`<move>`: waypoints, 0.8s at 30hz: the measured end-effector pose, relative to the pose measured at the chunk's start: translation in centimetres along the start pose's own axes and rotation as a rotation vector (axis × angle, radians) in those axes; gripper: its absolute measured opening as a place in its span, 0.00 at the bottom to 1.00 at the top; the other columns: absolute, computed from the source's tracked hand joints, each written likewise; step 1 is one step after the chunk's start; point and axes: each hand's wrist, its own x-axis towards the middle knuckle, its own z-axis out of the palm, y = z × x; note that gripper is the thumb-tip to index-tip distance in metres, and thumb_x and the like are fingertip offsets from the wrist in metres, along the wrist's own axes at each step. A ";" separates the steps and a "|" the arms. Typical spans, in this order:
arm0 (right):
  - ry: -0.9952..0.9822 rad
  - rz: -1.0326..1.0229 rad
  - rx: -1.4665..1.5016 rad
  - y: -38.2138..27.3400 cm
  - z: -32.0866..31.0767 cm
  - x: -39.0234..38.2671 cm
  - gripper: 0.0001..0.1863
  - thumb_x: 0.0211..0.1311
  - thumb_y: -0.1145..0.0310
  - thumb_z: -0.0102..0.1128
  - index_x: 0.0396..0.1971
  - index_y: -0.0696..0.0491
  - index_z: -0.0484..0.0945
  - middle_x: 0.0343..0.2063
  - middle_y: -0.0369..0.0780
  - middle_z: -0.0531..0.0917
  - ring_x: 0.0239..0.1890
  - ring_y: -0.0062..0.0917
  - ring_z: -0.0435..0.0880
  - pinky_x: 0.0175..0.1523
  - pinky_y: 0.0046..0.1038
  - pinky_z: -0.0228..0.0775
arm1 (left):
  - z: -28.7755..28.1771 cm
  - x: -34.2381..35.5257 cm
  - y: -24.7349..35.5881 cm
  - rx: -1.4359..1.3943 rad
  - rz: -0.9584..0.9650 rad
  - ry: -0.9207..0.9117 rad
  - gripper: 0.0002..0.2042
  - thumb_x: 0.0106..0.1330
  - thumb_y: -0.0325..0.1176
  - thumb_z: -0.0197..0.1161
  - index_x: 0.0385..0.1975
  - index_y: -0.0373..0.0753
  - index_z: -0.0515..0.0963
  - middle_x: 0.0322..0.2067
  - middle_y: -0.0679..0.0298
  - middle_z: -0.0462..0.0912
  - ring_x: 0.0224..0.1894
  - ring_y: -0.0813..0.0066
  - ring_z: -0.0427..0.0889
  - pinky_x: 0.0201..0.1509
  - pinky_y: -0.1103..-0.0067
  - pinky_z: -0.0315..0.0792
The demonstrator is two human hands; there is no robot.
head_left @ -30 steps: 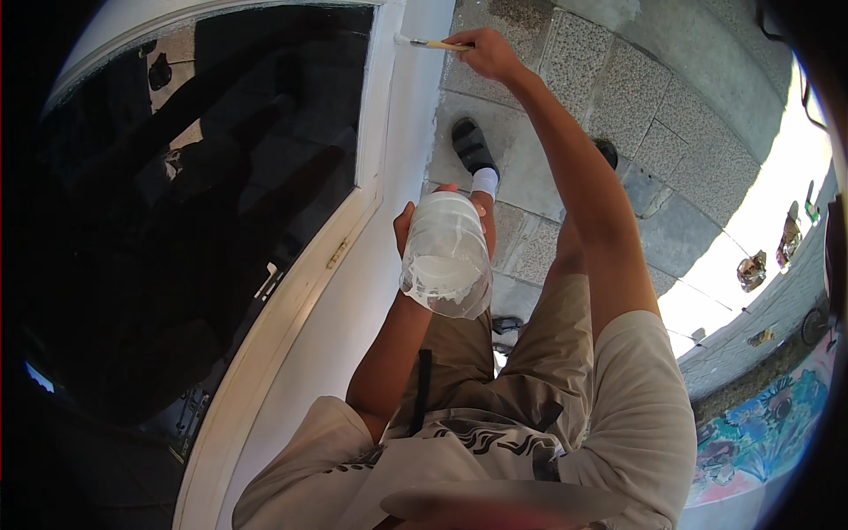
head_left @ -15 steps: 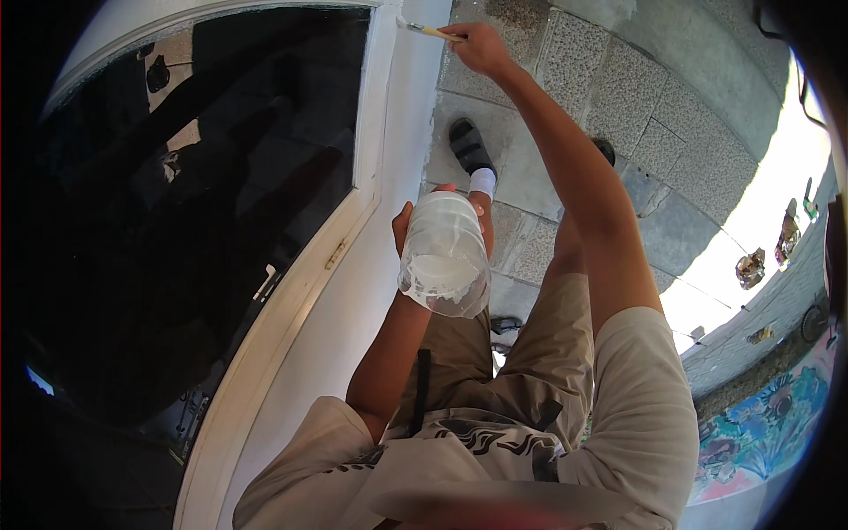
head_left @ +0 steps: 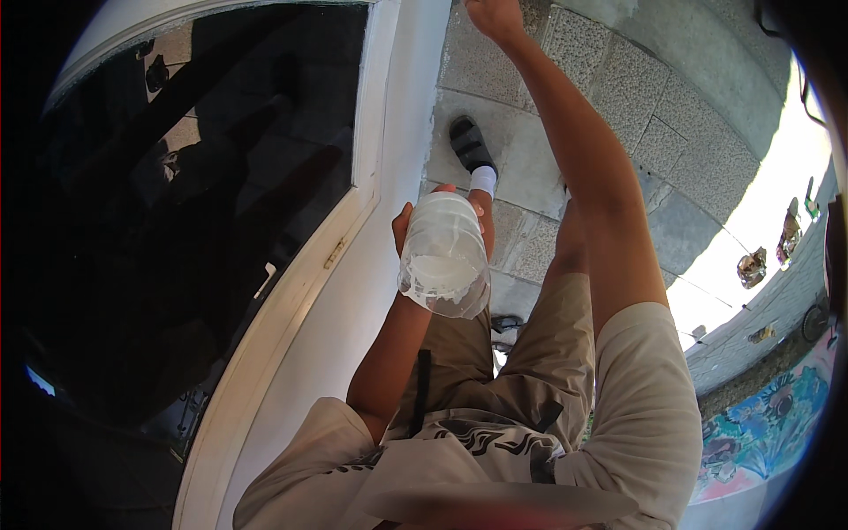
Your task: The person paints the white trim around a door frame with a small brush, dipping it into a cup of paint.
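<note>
My left hand (head_left: 403,228) is closed around a cut-off clear plastic bottle (head_left: 446,231), fingertips showing on its far side. The bottle tilts with its ragged open end toward me, and white paint coats its inside. Up at the top edge of the view, my right hand (head_left: 496,16) is partly cut off, its fingers curled. The paintbrush it gripped half a second ago lies beyond the frame now. Close to this hand runs the white wall edge (head_left: 417,62) beside the window frame.
A dark glass pane (head_left: 221,221) in a white wooden frame (head_left: 256,353) fills the left. My sandalled foot (head_left: 471,146) stands on stone paving (head_left: 565,71). At the right are a sunlit strip, brown crumpled-looking objects (head_left: 751,268) and a colourful painted surface (head_left: 768,433).
My right hand has moved up and slightly right, taking the paintbrush out of view. My left hand and the bottle have stayed in place.
</note>
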 end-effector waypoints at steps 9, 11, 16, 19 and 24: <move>-0.357 -0.043 -0.013 1.0 0.7 -6.3 0.20 0.54 0.71 0.64 0.49 0.48 0.85 0.33 0.45 0.87 0.31 0.29 0.83 0.41 0.29 0.75 | 0.4 -0.1 -0.3 0.017 0.038 0.039 0.30 0.71 0.57 0.48 0.62 0.39 0.71 0.48 0.35 0.70 0.44 0.43 0.79 0.39 0.67 0.84; -0.435 -0.054 0.016 1.2 0.1 -5.3 0.21 0.50 0.70 0.60 0.47 0.44 0.86 0.35 0.46 0.87 0.36 0.37 0.85 0.47 0.34 0.77 | 0.3 -0.1 -0.3 0.018 0.046 0.066 0.30 0.71 0.57 0.48 0.62 0.39 0.70 0.48 0.35 0.70 0.44 0.43 0.79 0.39 0.68 0.84; -0.171 -0.065 0.028 0.5 -1.1 -1.4 0.18 0.54 0.70 0.58 0.46 0.48 0.86 0.35 0.47 0.87 0.37 0.37 0.86 0.45 0.34 0.77 | 0.2 0.1 -0.1 -0.003 0.000 -0.012 0.30 0.71 0.56 0.48 0.63 0.38 0.69 0.48 0.34 0.70 0.44 0.42 0.79 0.39 0.68 0.84; -0.058 0.007 0.079 -0.5 -1.3 -1.5 0.17 0.57 0.70 0.55 0.45 0.52 0.85 0.36 0.49 0.87 0.39 0.38 0.87 0.45 0.36 0.76 | -0.1 -0.1 0.1 0.029 0.029 -0.002 0.30 0.71 0.56 0.48 0.62 0.38 0.70 0.49 0.34 0.70 0.45 0.42 0.79 0.39 0.68 0.84; -0.251 -0.028 0.279 -0.1 0.2 -3.7 0.20 0.50 0.69 0.63 0.47 0.45 0.86 0.32 0.44 0.87 0.32 0.29 0.85 0.41 0.30 0.76 | 0.4 0.2 -0.3 0.021 0.024 -0.057 0.30 0.71 0.56 0.48 0.62 0.38 0.71 0.48 0.35 0.71 0.44 0.43 0.79 0.40 0.67 0.84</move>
